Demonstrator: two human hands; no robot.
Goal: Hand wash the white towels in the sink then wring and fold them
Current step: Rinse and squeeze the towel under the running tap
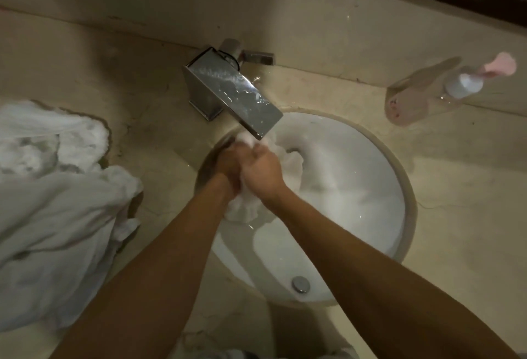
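A wet white towel (291, 166) is bunched up at the left side of the round white sink (370, 159), just under the spout of the square chrome faucet (228, 87). My left hand (226, 166) and my right hand (262, 170) are pressed close together, and both grip the bunched towel between them. Part of the cloth sticks out below my wrists and more of it trails into the basin to the right. A heap of white towels (57, 201) lies on the counter to the left of the sink.
A beige stone counter (456, 201) surrounds the sink, with a low backsplash wall behind. A pump bottle with a pink top (467, 83) stands at the back right. The chrome drain plug (301, 284) shows at the near side of the basin.
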